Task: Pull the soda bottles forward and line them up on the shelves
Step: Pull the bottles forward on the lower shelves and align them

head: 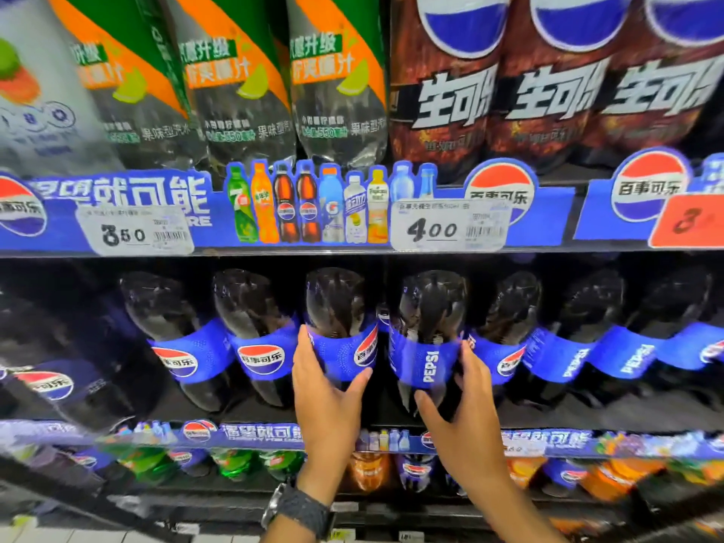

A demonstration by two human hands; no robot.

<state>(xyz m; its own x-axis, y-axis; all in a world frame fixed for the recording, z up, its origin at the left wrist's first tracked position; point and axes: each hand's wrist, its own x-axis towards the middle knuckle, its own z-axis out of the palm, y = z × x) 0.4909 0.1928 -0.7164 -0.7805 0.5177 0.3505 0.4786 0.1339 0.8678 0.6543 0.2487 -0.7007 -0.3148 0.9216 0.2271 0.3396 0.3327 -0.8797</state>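
Head view: mid-row on the middle shelf (250,431), both hands on bottles.
Our left hand (329,389) grips one cola bottle (337,307) and our right hand (466,401) grips the PEPSI-label bottle (429,307) just beside it. The left bottles (258,346) look fronted, logos out. The right bottles (564,346) look set back and twisted, so we judge about half this shelf is left.

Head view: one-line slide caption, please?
Left hand grips one Pepsi bottle, right hand the neighbouring bottle, on the middle shelf.
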